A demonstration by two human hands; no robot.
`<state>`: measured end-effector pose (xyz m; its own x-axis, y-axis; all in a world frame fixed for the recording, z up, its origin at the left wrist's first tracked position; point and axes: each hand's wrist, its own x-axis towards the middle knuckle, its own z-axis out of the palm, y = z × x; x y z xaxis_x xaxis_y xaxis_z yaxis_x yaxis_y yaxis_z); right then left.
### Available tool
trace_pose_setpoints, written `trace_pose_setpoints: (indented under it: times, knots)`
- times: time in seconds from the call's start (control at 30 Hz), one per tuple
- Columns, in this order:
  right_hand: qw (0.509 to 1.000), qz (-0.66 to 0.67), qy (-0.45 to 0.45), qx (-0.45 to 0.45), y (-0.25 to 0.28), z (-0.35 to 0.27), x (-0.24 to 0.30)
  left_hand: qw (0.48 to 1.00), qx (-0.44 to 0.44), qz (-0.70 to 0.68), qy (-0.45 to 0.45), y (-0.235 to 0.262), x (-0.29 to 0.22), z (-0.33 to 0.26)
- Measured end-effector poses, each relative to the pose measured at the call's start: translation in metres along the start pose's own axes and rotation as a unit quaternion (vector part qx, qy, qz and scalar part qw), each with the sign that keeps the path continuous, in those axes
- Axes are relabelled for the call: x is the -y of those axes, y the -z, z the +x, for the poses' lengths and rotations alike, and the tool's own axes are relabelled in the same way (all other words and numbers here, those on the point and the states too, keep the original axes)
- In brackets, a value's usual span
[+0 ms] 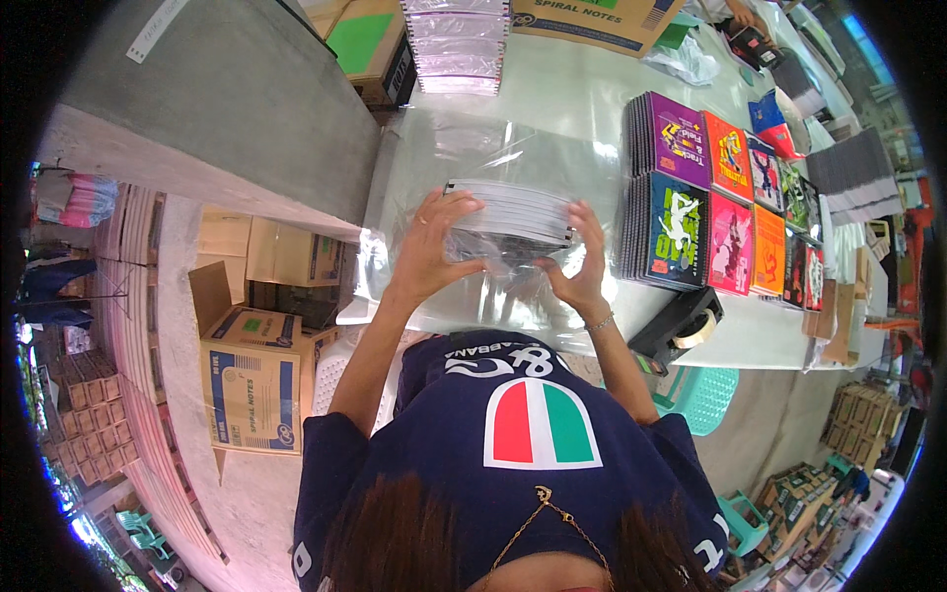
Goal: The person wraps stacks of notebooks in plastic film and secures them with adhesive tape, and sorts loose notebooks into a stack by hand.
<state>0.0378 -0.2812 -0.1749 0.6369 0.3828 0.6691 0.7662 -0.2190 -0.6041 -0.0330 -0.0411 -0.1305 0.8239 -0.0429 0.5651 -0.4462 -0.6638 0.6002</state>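
A short stack of notebooks (513,210) stands on the table in front of me, its white page edges facing me. Clear plastic film (483,148) lies around and under it, crinkled and shiny. My left hand (434,242) grips the stack's left end, with the fingers at the upper corner and the thumb along the near side. At the right end my right hand (580,259) holds it likewise, thumb toward the middle. The stack is between both hands.
Colourful spiral notebooks (681,227) stand in piles on the right. A black tape dispenser (681,331) sits by the table's near edge. Beyond are a tall wrapped stack (456,49) and a cardboard box (592,25). A grey concrete pillar (237,89) rises on the left, with an open carton (254,380) below.
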Motion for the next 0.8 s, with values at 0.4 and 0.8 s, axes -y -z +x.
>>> trace_pose_setpoints:
  times: [0.4,0.8]
  knots:
    - [0.999,-0.051,0.013,0.005,0.003,0.017,0.011,0.998,-0.006,0.054,0.007,-0.003,-0.015,0.011]
    - [0.998,-0.036,0.008,0.056,0.012,0.034,0.015,0.998,0.062,0.026,-0.008,0.011,-0.010,0.028]
